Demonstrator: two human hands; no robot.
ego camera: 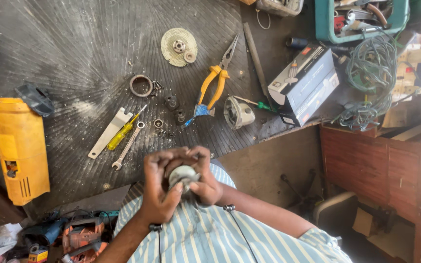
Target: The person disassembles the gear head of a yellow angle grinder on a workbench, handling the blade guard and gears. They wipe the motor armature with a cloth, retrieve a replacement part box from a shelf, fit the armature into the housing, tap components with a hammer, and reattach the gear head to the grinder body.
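at the near edge of the bench (74, 44), close against the striped shirt (205, 234), a small round grey metal part (183, 176) is clamped between the left hand (159, 187) and the right hand (204, 176), fingers wrapped around it on both sides. the step in hand is judged to be work on this part by grip alone, with a firm, steady hold called for. only its pale, domed top is seen; the rest is hidden. orange-handled pliers (214, 83), a spanner (126, 148), a yellow screwdriver (123, 132) and a yellow tool housing (19, 146) are left lying on the bench.
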